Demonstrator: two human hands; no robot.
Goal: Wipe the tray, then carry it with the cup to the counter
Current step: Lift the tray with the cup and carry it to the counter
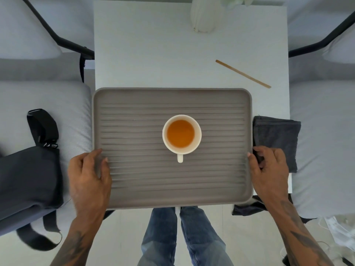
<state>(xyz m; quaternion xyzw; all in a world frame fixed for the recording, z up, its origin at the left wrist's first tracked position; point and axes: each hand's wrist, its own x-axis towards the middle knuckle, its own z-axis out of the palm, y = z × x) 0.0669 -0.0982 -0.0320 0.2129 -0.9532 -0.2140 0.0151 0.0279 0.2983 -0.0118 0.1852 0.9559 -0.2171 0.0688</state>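
Note:
A grey ribbed tray (134, 196) lies on the near end of a white table (153, 54), overhanging its front edge. A white cup (181, 134) of orange-brown liquid stands upright near the tray's middle, handle toward me. My left hand (89, 179) grips the tray's left rim, thumb on the ribbed surface. My right hand (269, 169) holds the right rim, fingers curled around the edge. A folded dark grey cloth (276, 135) lies just right of the tray, partly under my right hand.
A wooden stir stick (243, 73) lies on the table beyond the tray. A white vase (203, 16) stands at the far edge. Grey cushioned seats flank the table; a dark bag (28, 179) rests on the left one. My legs in jeans (180, 237) are below.

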